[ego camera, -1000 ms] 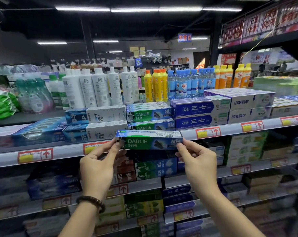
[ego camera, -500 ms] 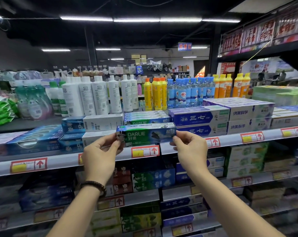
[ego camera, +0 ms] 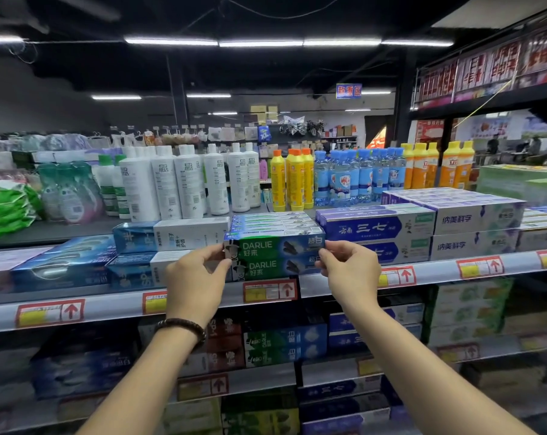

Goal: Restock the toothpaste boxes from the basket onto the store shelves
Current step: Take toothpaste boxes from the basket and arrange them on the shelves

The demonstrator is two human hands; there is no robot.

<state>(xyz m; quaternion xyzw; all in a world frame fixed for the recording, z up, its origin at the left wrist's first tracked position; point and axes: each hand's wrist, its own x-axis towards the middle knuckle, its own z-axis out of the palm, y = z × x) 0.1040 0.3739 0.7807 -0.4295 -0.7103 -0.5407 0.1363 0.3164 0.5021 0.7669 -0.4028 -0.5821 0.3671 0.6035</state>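
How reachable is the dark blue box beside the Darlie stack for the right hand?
Likely yes: right hand sits beside the dark blue box, front unobstructed, but its fingers pinch the top Darlie box.

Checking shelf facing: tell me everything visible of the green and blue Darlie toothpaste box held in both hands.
The long green and blue cardboard Darlie toothpaste box lies level, long side facing out, label upright, with white lettering and a blue panel at its right end. The left hand pinches its left end, the right hand its right end. It sits atop a matching Darlie box at the shelf front.
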